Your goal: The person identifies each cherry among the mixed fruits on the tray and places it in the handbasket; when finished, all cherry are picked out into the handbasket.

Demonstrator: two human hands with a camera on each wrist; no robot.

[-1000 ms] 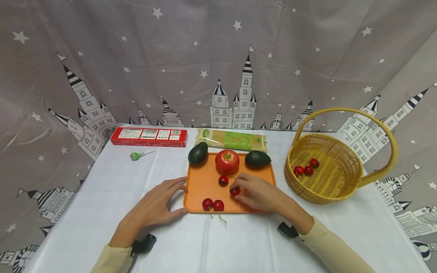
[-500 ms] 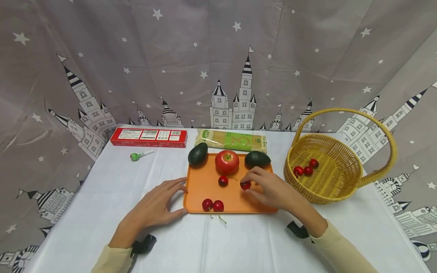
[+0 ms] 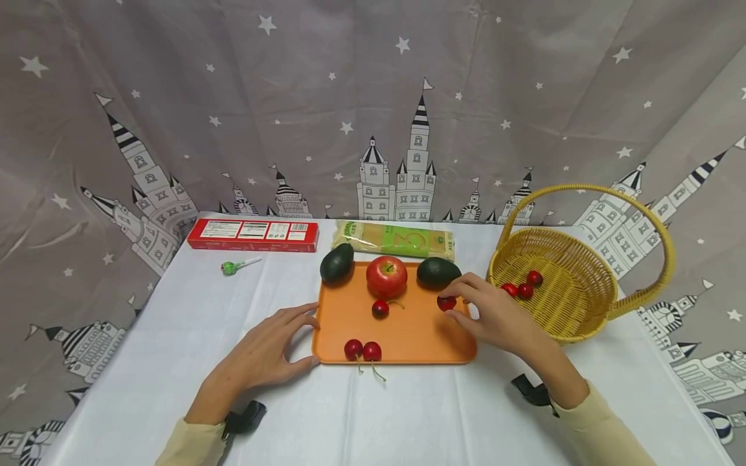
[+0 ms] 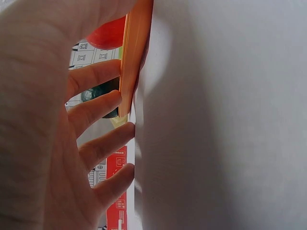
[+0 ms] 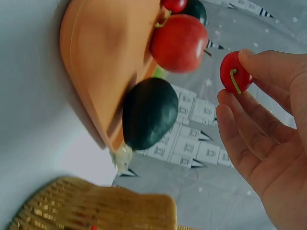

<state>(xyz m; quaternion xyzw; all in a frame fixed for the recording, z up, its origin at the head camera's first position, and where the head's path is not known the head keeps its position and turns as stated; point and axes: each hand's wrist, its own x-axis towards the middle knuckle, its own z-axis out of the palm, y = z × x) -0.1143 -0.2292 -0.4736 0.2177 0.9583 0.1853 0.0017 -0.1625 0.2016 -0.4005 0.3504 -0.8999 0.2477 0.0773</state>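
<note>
My right hand (image 3: 495,315) pinches a dark red cherry (image 3: 446,303) between thumb and fingers, raised over the right side of an orange tray (image 3: 416,336). In the right wrist view the cherry (image 5: 235,73) shows a short green stem. My left hand (image 3: 265,347) rests with spread fingers at the tray's left edge; in the left wrist view some fingertips (image 4: 113,97) touch its rim. On the tray lie a single cherry (image 3: 380,309) in the middle and two cherries at the front, one of them the right-hand cherry (image 3: 372,351), their stems hanging over the edge.
A red apple (image 3: 386,276) sits at the tray's back between a left avocado (image 3: 337,264) and a right avocado (image 3: 438,272). Behind lie a noodle packet (image 3: 396,239) and a red box (image 3: 252,235). A lollipop (image 3: 239,265) lies left. The handled wicker basket (image 3: 583,304) at right holds three cherries.
My right hand has moved right with the pinched cherry, from the tray's middle to above its right edge, closer to the basket. My left hand has stayed in place.
</note>
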